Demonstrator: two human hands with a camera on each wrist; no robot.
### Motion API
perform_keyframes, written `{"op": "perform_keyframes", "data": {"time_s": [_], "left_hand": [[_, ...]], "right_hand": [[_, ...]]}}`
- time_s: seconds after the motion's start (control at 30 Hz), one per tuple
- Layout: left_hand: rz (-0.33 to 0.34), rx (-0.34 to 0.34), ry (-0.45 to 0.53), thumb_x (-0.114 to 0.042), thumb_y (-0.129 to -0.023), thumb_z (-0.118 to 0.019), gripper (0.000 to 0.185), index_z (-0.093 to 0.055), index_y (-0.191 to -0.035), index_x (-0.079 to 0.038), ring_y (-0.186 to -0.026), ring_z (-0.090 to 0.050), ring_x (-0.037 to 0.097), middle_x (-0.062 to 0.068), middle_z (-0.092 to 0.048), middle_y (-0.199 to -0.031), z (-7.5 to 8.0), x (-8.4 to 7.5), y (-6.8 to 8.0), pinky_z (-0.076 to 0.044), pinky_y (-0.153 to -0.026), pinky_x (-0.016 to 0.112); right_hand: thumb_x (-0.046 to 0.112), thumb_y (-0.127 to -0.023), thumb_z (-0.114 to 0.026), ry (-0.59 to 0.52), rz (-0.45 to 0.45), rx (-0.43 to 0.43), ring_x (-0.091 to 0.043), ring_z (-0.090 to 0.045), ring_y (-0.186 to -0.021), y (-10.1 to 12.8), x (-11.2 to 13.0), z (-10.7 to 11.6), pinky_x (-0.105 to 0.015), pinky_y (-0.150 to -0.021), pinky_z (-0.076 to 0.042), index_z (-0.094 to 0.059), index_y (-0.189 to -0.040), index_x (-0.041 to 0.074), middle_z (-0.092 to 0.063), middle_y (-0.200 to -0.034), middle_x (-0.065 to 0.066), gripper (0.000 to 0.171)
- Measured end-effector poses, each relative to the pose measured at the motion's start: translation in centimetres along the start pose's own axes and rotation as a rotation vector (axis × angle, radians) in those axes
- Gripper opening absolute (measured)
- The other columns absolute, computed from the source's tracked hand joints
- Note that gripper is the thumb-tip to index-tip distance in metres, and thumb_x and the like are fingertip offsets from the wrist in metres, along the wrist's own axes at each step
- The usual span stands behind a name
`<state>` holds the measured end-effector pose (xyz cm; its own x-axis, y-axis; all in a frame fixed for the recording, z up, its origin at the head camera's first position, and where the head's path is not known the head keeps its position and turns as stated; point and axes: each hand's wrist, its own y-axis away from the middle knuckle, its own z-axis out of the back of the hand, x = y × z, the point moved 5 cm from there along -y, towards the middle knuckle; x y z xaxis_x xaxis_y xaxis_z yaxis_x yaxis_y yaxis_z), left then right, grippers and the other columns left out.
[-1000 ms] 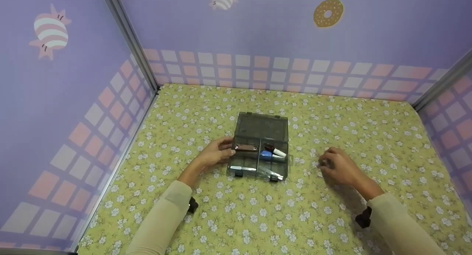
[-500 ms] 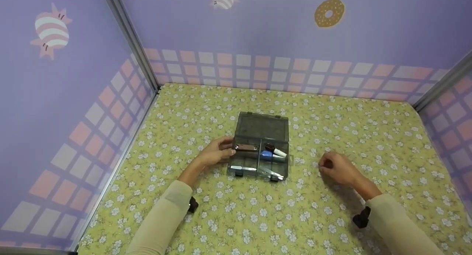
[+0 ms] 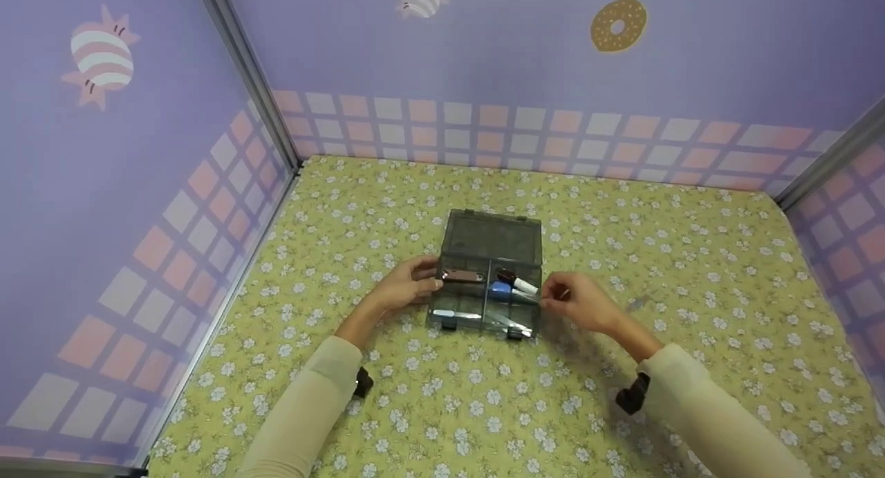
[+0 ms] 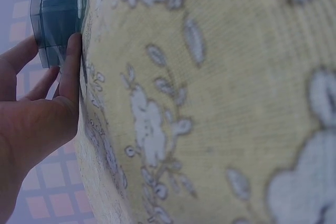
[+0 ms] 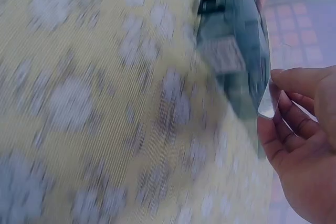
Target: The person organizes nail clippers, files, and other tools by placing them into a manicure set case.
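Observation:
A dark translucent plastic box (image 3: pixel 484 301) stands on the table with its lid (image 3: pixel 492 236) tipped back. My left hand (image 3: pixel 404 284) holds the box by its left edge. Beside the right edge, my right hand (image 3: pixel 579 301) pinches a thin, clear, shiny strip (image 5: pixel 269 100) between thumb and fingertips. Inside the box, a brown bar with metal ends (image 3: pixel 462 276) lies back left. A dark-red piece with a white end (image 3: pixel 517 281) and a blue piece (image 3: pixel 500 290) lie back right. Slim silvery items (image 3: pixel 456 315) lie along the front compartments.
A small translucent piece (image 3: pixel 639 302) lies on the flowered cloth (image 3: pixel 442 402), right of my right hand. Purple patterned panels (image 3: pixel 511 63) close off the back and both sides. A black wrist camera (image 3: pixel 632 393) sits under each sleeve.
My right hand drew back slightly, then moved left to the box's right edge with the clear strip. A translucent piece shows on the cloth behind it. My left hand stays on the box.

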<state>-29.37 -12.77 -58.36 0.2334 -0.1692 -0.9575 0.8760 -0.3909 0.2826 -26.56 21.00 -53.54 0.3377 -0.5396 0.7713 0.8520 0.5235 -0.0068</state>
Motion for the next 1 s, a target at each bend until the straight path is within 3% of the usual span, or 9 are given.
{"op": "perform_keyframes", "data": {"time_s": [0.27,0.53,0.77,1.0], "left_hand": [[-0.009,-0.012,-0.015,-0.014,-0.105,-0.069,0.065,-0.041,-0.163,-0.009,-0.142,-0.053,0.031,0.014,-0.047,-0.161,0.0,0.0,0.0,-0.049,-0.111,0.050],[-0.021,-0.011,-0.034,-0.017,-0.104,-0.071,0.066,-0.041,-0.163,-0.010,-0.141,-0.053,0.030,0.012,-0.048,-0.160,0.1,-0.1,0.1,-0.051,-0.110,0.050],[-0.028,-0.001,-0.053,-0.016,-0.105,-0.070,0.066,-0.039,-0.163,-0.008,-0.142,-0.053,0.032,0.015,-0.047,-0.161,-0.1,0.0,-0.2,-0.051,-0.109,0.049],[-0.012,-0.009,-0.020,-0.014,-0.105,-0.070,0.065,-0.040,-0.163,-0.008,-0.140,-0.055,0.032,0.015,-0.048,-0.160,0.1,0.0,0.0,-0.051,-0.110,0.050]], "right_hand": [[0.011,-0.102,-0.074,0.032,0.064,0.054,-0.015,-0.064,-0.076,-2.0,2.6,-2.9,-0.031,-0.067,-0.054,-0.071,-0.099,0.007,-0.069,-0.090,0.000,0.006],[0.007,-0.099,-0.076,0.104,0.092,0.026,-0.013,-0.063,-0.075,-2.3,2.8,-3.3,-0.031,-0.066,-0.055,-0.071,-0.100,0.008,-0.068,-0.090,0.001,0.005],[0.004,-0.095,-0.079,0.027,0.091,-0.073,-0.022,-0.068,-0.090,-1.1,1.5,0.2,-0.039,-0.081,-0.060,-0.072,-0.107,-0.002,-0.071,-0.100,-0.008,0.015],[0.002,-0.098,-0.076,0.055,-0.006,-0.144,-0.026,-0.068,-0.095,1.9,-3.2,5.5,-0.036,-0.083,-0.059,-0.072,-0.112,-0.005,-0.072,-0.105,-0.012,0.017]]}}
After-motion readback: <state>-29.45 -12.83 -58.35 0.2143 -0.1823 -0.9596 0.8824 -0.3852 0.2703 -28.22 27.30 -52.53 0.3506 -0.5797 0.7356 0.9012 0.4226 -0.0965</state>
